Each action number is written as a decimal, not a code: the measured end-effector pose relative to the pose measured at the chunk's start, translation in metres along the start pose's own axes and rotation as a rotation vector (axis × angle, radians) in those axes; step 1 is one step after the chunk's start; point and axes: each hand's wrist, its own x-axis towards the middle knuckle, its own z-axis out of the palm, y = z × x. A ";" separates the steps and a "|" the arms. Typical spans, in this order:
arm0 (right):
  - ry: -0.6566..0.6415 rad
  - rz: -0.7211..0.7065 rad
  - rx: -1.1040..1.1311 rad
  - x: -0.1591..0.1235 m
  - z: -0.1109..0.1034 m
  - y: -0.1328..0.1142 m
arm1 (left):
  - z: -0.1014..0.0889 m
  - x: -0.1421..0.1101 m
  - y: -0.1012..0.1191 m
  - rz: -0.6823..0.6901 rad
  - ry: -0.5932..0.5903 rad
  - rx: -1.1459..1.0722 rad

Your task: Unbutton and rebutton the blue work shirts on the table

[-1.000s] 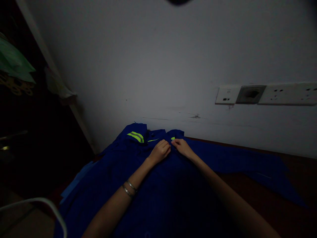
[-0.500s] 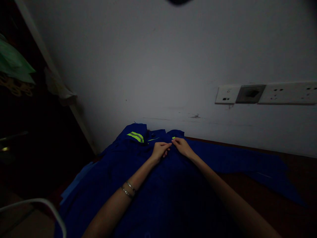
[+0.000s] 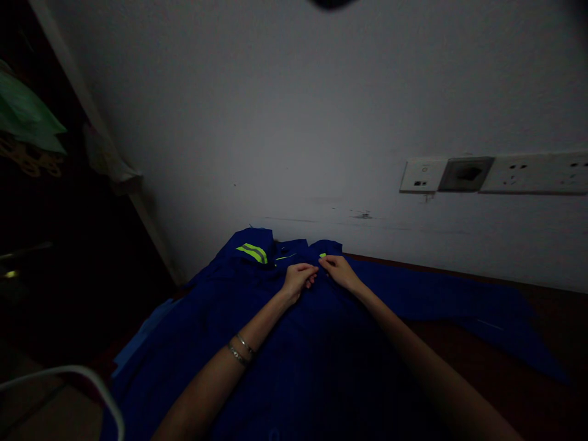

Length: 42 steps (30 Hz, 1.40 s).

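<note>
A dark blue jacket (image 3: 248,306) with yellow-green and grey reflective strips (image 3: 252,252) lies spread out below me, its sleeve stretched to the right. Over its upper front, my left hand (image 3: 297,282) is pinched, thumb and forefinger together, two metal bangles on that wrist. My right hand (image 3: 339,271) pinches the jacket's cloth beside a small yellow-green patch (image 3: 323,255). The two sets of fingertips almost meet. What sits between the left fingertips is too small and dark to make out.
A pale wall (image 3: 285,122) rises right behind the jacket, with white sockets and switches (image 3: 514,173) at right. Green cloth (image 3: 27,113) hangs at the left by a dark door. A white curved tube (image 3: 92,376) crosses the lower left. The dark red surface (image 3: 445,349) shows under the sleeve.
My left hand has turned from a curled grip on the jacket to a pinch with its forefinger pointing right. My right hand has stayed almost in place.
</note>
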 end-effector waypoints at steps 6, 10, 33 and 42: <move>-0.004 0.005 0.043 0.000 0.002 0.002 | -0.010 0.004 0.000 0.096 -0.102 0.115; 0.005 0.017 0.040 0.000 0.002 0.002 | -0.014 0.003 0.004 0.145 -0.146 0.194; -0.041 0.070 0.134 -0.004 -0.001 -0.002 | -0.012 -0.001 0.011 -0.002 -0.228 0.135; 0.085 0.089 0.092 0.001 0.005 0.005 | -0.011 0.003 0.003 0.055 -0.225 0.138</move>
